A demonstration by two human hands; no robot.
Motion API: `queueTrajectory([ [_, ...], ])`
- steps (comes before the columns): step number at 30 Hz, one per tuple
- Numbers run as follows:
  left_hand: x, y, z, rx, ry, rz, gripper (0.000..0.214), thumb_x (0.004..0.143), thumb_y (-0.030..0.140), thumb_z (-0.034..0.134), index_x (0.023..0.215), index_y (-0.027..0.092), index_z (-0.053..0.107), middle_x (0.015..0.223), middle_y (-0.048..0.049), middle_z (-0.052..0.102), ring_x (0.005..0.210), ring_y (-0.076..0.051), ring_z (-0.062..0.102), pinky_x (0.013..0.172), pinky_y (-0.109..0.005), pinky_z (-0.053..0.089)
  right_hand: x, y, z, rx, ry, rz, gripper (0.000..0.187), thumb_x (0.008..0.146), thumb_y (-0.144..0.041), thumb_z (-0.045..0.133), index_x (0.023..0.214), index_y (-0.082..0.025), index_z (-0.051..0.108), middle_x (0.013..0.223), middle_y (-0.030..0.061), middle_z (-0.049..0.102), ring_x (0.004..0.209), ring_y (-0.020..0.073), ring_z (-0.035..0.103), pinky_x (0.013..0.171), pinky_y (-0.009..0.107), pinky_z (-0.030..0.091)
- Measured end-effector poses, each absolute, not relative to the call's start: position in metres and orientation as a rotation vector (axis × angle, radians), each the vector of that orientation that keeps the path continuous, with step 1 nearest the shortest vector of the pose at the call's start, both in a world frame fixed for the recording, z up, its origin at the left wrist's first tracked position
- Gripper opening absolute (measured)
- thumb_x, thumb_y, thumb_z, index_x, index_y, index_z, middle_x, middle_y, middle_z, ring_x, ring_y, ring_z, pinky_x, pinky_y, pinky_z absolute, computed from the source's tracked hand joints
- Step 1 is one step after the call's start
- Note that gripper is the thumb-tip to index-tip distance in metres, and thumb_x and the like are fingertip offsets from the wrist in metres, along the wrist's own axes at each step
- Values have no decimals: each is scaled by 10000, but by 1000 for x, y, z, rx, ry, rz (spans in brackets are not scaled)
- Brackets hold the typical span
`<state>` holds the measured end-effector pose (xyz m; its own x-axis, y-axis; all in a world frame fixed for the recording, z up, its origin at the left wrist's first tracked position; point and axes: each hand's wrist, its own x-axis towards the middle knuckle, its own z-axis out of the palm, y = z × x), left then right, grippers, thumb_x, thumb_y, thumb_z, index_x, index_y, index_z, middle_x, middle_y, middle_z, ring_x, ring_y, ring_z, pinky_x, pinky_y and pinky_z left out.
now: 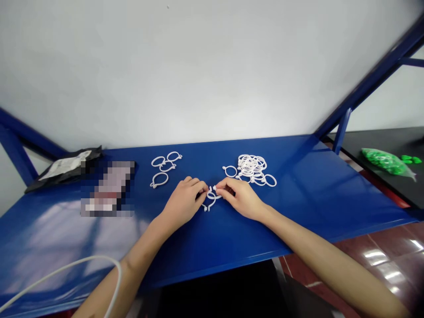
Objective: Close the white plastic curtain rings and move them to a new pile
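My left hand (183, 201) and my right hand (240, 196) meet at the middle of the blue table (298, 207), fingers pinched on a white plastic ring (210, 199) between them. The ring rests low, just above or on the table surface. A heap of white rings (252, 168) lies just behind my right hand. A few separate white rings (164, 168) lie behind my left hand, laid out apart from each other.
A black packet with a white label (66, 168) lies at the back left, beside a blurred-out object (107, 187). A white cable (66, 269) curves over the near left. On a black table to the right lies a bag of green pieces (384, 161).
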<state>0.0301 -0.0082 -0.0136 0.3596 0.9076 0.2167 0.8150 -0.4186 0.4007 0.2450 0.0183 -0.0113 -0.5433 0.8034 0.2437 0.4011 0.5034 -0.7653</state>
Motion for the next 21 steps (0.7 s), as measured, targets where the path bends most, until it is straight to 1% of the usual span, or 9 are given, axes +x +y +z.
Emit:
queueTrajectory([
  [3,31,-5,-16,2338,1677,581,114,929,191,573,841,211,642,747,-18,665,796,-228,554,729,-351,406,245,15,-10,-949,-2194,961,120,995,-283,606,965,-200,687,899,20,746,749,143,677,690,253,493],
  [7,28,0,-18,2302,1897,550,119,942,193,545,858,207,629,697,-25,658,750,-242,569,695,-353,376,245,10,-7,-919,-2230,1038,109,995,-269,604,983,-204,691,886,12,749,717,130,675,677,244,497],
  [11,19,3,-20,2325,2074,541,133,937,180,512,890,208,633,715,-50,679,768,-276,595,722,-391,394,245,9,-5,-928,-2244,1019,126,999,-264,589,984,-207,701,882,14,750,701,126,663,650,238,484],
  [14,16,2,-16,2340,2155,591,153,940,191,503,896,202,650,820,-92,711,859,-315,605,776,-442,427,246,11,-6,-931,-2216,982,138,999,-280,592,982,-204,706,879,15,753,693,126,659,645,238,479],
  [16,18,-1,-11,2371,2080,739,158,944,200,508,908,200,663,913,-102,721,935,-314,604,836,-457,451,247,12,-7,-943,-2178,954,140,995,-285,600,971,-201,709,864,14,755,681,126,661,644,240,481],
  [18,24,-6,-4,2341,1876,932,154,956,232,524,944,209,676,969,-80,727,961,-276,613,867,-424,481,247,14,-8,-954,-2126,927,132,986,-283,612,957,-200,710,839,9,754,673,125,666,645,240,485],
  [19,28,-9,-2,2285,1763,1000,158,964,259,530,962,218,683,970,-61,730,935,-247,623,844,-389,500,246,15,-8,-962,-2096,915,129,983,-285,617,955,-201,711,827,6,753,672,125,669,646,239,488],
  [21,35,-14,3,2134,1601,1046,174,970,311,540,978,239,698,939,-25,736,823,-190,634,736,-315,519,246,15,-8,-980,-2038,896,129,982,-292,619,957,-204,710,812,-1,750,668,122,672,641,237,490],
])
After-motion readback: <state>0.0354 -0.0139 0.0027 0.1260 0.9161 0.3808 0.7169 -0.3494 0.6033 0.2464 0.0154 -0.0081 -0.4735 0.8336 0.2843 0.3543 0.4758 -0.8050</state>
